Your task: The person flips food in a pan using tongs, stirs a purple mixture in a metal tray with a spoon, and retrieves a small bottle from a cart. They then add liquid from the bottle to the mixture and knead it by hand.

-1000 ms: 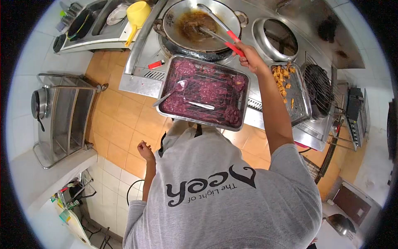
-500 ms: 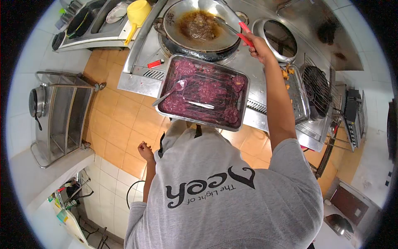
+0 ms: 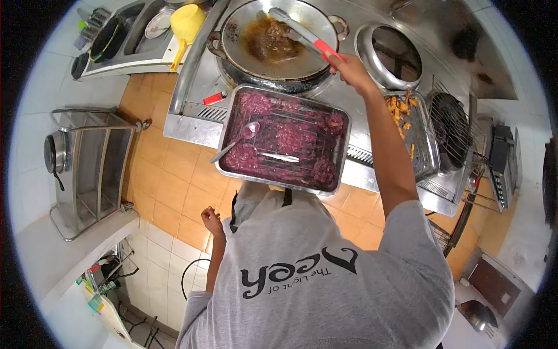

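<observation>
My right hand [image 3: 351, 71] is closed around the red grip of metal tongs [image 3: 297, 29]. The tongs reach across a wide wok [image 3: 247, 18], their tips near its far side. Brown oil lies in the wok with a dark food mass [image 3: 278, 36] in it. In front stands a metal tray [image 3: 344, 148] of purple, wet-looking food mixture [image 3: 293, 136]. A spoon [image 3: 251, 129] rests at the tray's left side, and another silver utensil [image 3: 280, 157] lies in the mixture. My left hand [image 3: 211, 221] hangs low beside my body, its fingers curled with nothing visible in them.
A red lighter [image 3: 215, 98] lies left of the tray. Right of the wok sits a large metal pot [image 3: 397, 55], with golden fried pieces [image 3: 398, 110] in a tray below it. A yellow dipper [image 3: 187, 24] stands by the sink; a metal rack [image 3: 93, 168] is at left.
The tongs have swung so their tips show above the food, toward the wok's far side. My right hand has moved slightly left and down. My left hand stays low and curled.
</observation>
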The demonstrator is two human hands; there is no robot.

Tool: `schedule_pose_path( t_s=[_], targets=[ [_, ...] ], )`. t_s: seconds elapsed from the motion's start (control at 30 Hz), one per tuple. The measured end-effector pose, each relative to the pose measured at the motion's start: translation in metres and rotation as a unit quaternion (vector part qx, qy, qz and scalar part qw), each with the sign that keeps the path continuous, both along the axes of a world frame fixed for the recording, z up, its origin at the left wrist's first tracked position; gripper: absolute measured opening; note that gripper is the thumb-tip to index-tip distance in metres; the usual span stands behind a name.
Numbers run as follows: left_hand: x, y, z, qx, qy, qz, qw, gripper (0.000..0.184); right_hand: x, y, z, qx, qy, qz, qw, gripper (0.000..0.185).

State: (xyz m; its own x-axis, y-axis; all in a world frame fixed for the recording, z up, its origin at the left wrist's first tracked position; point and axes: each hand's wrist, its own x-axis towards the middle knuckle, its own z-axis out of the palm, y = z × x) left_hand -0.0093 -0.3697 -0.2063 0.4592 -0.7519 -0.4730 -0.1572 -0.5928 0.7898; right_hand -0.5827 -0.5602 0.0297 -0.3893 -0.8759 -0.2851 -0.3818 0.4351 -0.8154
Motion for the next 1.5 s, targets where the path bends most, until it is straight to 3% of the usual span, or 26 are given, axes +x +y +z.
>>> schedule_pose_path(
  t_s=[0.13,0.3,0.4,0.5,0.83,1.5],
  targets=[
    [0.0,0.001,0.008,0.012,-0.006,-0.031,0.999,0.032,0.003,0.026,0.032,0.027,-0.042,0.044,0.998,0.053],
    [-0.008,-0.008,0.009,0.057,-0.017,-0.045,0.997,0.03,0.0,0.054,0.046,0.051,-0.054,-0.057,0.996,0.044],
    [-0.019,-0.024,-0.005,0.058,0.012,-0.045,0.997,0.03,-0.009,0.063,0.044,0.076,-0.045,-0.072,0.994,0.046],
    [-0.032,-0.039,-0.019,-0.027,0.111,-0.112,0.987,0.034,-0.012,0.057,0.043,0.103,-0.028,-0.079,0.991,0.044],
    [-0.071,-0.045,-0.018,-0.039,0.09,-0.153,0.983,0.035,-0.018,0.013,0.034,0.046,-0.061,0.019,0.997,0.044],
    [-0.074,-0.035,-0.02,-0.047,0.086,-0.152,0.983,0.036,-0.008,0.006,0.038,0.092,-0.056,0.023,0.994,0.041]
  ],
)
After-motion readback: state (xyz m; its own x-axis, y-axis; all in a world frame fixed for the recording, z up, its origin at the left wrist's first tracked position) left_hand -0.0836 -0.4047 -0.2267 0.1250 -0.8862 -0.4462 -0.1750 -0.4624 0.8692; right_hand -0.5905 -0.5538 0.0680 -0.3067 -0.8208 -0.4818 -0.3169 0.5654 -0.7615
